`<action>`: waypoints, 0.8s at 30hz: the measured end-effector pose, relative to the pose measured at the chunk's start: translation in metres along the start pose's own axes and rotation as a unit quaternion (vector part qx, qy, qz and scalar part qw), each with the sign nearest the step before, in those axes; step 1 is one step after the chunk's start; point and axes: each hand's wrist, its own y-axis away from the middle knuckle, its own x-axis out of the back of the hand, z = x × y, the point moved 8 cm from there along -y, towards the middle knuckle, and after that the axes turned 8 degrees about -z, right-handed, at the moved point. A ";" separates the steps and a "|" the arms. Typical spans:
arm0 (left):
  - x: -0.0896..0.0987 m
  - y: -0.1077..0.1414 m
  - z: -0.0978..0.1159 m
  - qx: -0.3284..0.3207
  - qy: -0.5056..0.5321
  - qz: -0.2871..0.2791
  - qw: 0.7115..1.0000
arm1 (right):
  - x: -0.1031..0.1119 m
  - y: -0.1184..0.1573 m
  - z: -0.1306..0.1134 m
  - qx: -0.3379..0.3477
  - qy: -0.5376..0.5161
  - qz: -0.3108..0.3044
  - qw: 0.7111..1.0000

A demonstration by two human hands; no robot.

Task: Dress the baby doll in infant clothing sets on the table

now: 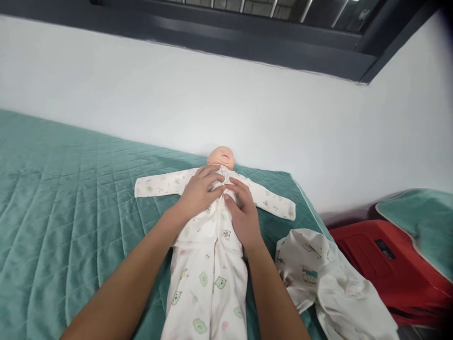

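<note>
A baby doll lies on its back on the green quilted cover, its head near the wall. It wears a white printed top with both sleeves spread out to the sides, and white printed trousers. My left hand rests on the chest of the top, fingers bent toward the front opening. Opposite it, my right hand has its thumb and fingers at the same front edge, just below the neck. The fingertips of both hands meet the fabric there; what they pinch is too small to tell.
Crumpled white printed cloth lies at the right edge of the green quilted cover. Beyond that edge are a red plastic object and a green cloth. A white wall rises behind the doll, below a dark window frame.
</note>
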 end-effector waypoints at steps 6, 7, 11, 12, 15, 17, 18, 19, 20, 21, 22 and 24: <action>-0.003 0.001 0.005 0.019 -0.027 0.010 0.999 | -0.001 -0.001 0.004 -0.020 -0.050 0.004 0.999; -0.003 0.001 0.004 0.025 -0.015 0.008 1.000 | -0.001 -0.002 0.005 -0.022 -0.053 -0.002 0.998; 0.001 0.005 0.002 0.027 0.041 -0.009 0.999 | -0.001 -0.003 0.012 -0.033 -0.095 -0.045 0.994; 0.002 0.006 0.002 0.020 0.054 -0.020 0.998 | -0.001 -0.003 0.014 -0.034 -0.106 -0.061 0.992; 0.004 0.013 0.003 -0.014 0.073 -0.074 0.994 | 0.000 -0.002 0.015 -0.029 -0.112 -0.106 0.988; 0.005 0.019 0.004 -0.040 0.068 -0.117 0.990 | 0.001 -0.002 0.012 -0.017 -0.096 -0.125 0.987; 0.005 0.022 0.004 -0.051 0.065 -0.138 0.987 | 0.002 -0.002 0.011 -0.011 -0.087 -0.133 0.987; 0.005 0.024 0.003 -0.060 0.062 -0.157 0.984 | 0.002 -0.002 0.010 -0.005 -0.080 -0.140 0.987; 0.005 0.026 0.002 -0.066 0.062 -0.173 0.981 | 0.002 -0.002 0.008 -0.001 -0.073 -0.146 0.987; 0.005 0.028 0.002 -0.071 0.063 -0.185 0.978 | 0.002 -0.002 0.008 0.003 -0.068 -0.151 0.986; 0.005 0.028 0.001 -0.075 0.063 -0.192 0.976 | 0.002 -0.001 0.007 0.006 -0.062 -0.154 0.986; 0.006 0.029 0.001 -0.084 0.064 -0.191 0.976 | 0.001 -0.002 0.006 0.012 -0.051 -0.155 0.986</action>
